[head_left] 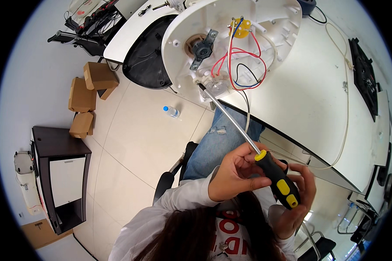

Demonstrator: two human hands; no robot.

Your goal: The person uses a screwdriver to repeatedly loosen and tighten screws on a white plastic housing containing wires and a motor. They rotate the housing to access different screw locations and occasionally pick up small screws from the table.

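Observation:
A long screwdriver (281,182) with a black and yellow handle slants across the view. Its dark tip meets a screw post at the near-left rim of a white plastic housing (185,32). My left hand (236,173) grips the upper handle, thumb along its side. Fingers of my right hand (304,187) close round the handle's butt end. Inside the housing are a round motor-like part with a dark bracket (203,50), a yellow disc (241,28) and loose red, blue, black and white wires (247,54). The housing rests at the white table's edge.
Left of the housing lies a black oval cover (149,56). A white cable (346,104) runs over the white table (307,104) toward a black frame-like part (364,78). On the floor are a water bottle (171,112) and cardboard boxes (82,94); a dark cabinet (59,143) stands left.

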